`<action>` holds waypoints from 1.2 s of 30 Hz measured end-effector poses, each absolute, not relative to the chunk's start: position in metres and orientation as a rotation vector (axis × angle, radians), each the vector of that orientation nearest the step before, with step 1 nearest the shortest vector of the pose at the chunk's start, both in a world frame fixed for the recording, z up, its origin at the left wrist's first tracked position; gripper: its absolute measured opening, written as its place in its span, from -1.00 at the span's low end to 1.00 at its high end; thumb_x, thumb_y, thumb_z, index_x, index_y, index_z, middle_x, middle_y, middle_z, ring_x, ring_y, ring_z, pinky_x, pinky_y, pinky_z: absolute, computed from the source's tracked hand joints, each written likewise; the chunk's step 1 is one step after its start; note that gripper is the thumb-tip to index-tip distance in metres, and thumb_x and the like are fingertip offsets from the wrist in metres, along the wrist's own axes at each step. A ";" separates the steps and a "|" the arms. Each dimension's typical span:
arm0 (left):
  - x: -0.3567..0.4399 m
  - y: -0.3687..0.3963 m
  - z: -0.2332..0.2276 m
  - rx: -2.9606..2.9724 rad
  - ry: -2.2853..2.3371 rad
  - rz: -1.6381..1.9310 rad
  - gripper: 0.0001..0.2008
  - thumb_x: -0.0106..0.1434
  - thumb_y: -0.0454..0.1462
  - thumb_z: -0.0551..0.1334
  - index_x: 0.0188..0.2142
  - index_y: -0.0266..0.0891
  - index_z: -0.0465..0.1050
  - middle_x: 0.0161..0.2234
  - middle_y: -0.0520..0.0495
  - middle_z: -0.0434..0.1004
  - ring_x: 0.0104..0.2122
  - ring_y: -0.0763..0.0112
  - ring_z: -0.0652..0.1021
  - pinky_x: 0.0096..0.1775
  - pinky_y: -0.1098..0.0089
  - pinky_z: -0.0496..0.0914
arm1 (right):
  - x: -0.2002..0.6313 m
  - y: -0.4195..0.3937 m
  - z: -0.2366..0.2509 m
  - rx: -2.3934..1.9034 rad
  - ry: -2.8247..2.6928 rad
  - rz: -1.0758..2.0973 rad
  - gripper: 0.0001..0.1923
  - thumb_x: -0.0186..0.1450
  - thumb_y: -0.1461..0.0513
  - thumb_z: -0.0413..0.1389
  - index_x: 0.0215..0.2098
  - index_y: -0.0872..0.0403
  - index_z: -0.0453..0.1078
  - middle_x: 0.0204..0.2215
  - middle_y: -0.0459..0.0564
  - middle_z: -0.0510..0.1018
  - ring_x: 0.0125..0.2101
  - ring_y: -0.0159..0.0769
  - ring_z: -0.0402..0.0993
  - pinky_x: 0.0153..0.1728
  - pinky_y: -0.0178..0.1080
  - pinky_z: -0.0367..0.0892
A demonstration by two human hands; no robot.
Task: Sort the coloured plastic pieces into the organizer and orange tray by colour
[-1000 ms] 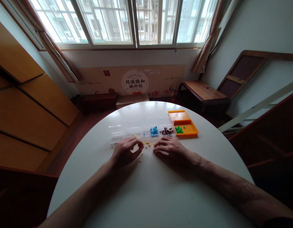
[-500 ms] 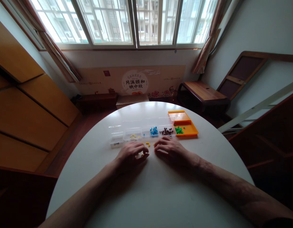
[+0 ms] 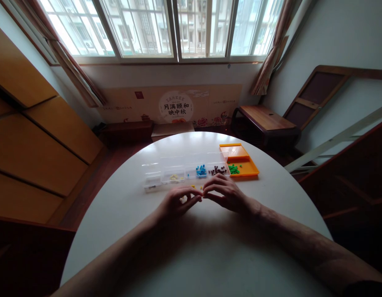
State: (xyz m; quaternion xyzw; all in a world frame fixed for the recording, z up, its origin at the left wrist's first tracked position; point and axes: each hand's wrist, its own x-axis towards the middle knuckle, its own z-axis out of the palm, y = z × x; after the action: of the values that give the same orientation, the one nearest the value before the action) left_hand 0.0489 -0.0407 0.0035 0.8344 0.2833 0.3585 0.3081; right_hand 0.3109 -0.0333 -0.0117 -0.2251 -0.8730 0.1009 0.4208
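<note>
Yellow pieces (image 3: 194, 187): small, loose on the white worktop (image 3: 191, 247), just in front of the clear compartment box (image 3: 185, 170). Left hand (image 3: 176, 203): palm cupped upward, a few pale pieces resting in it, fingers curled. Right hand (image 3: 225, 192): fingertips pinched together beside the left hand's fingertips; whether a piece sits in the grip cannot be told. Box compartments: pale, blue (image 3: 201, 170), dark brown (image 3: 218, 170) pieces. Orange tray (image 3: 245, 163) at box's right end: green pieces (image 3: 233, 168).
</note>
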 end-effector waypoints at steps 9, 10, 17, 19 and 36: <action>0.048 -0.038 -0.003 2.080 0.775 0.893 -0.80 0.51 -0.14 0.36 -0.09 -0.20 0.72 -0.30 -0.08 0.74 -0.43 0.48 0.53 -0.41 0.48 0.32 | 0.308 -0.032 -0.012 -0.515 -2.170 0.230 -0.92 0.51 0.24 0.31 -0.04 -0.02 0.56 -0.11 -0.02 0.72 -0.12 -0.21 0.57 -0.03 -0.11 0.51; 0.048 -0.038 -0.003 2.074 0.771 0.894 -0.79 0.51 -0.13 0.37 -0.09 -0.20 0.72 -0.29 -0.08 0.75 -0.43 0.47 0.53 -0.41 0.47 0.32 | 0.308 -0.032 -0.012 -0.513 -2.169 0.231 -0.92 0.51 0.24 0.32 -0.04 -0.02 0.55 -0.11 -0.02 0.72 -0.12 -0.21 0.57 -0.03 -0.11 0.51; 0.050 -0.037 0.000 2.061 0.748 0.905 -0.80 0.52 -0.15 0.35 -0.10 -0.20 0.74 -0.28 -0.10 0.77 -0.39 0.43 0.58 -0.39 0.44 0.31 | 0.308 -0.031 -0.013 -0.516 -2.193 0.192 -0.95 0.51 0.22 0.32 -0.08 -0.01 0.55 -0.14 -0.01 0.73 -0.15 -0.20 0.59 -0.06 -0.09 0.51; 0.050 -0.037 0.001 2.063 0.738 0.902 -0.80 0.51 -0.16 0.35 -0.12 -0.21 0.73 -0.29 -0.10 0.77 -0.42 0.44 0.56 -0.41 0.44 0.29 | 0.308 -0.031 -0.012 -0.507 -2.201 0.182 -0.95 0.52 0.21 0.31 -0.09 -0.01 0.55 -0.14 -0.01 0.73 -0.15 -0.20 0.60 -0.06 -0.10 0.50; 0.023 -0.024 0.008 2.143 1.145 1.191 -0.84 0.45 -0.15 0.38 -0.22 -0.16 0.69 -0.30 -0.01 0.74 -0.42 0.41 0.57 -0.29 0.37 0.41 | 0.311 -0.029 -0.014 -0.541 -2.298 0.258 -0.84 0.50 0.13 0.33 -0.17 0.00 0.49 -0.15 -0.01 0.71 -0.14 -0.20 0.60 -0.03 -0.12 0.48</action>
State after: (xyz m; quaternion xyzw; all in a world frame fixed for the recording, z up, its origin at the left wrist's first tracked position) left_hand 0.0230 -0.0245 0.0082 0.7732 0.4133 0.4298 0.2161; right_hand 0.3114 -0.0290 -0.0142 -0.2113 -0.8974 0.1006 0.3740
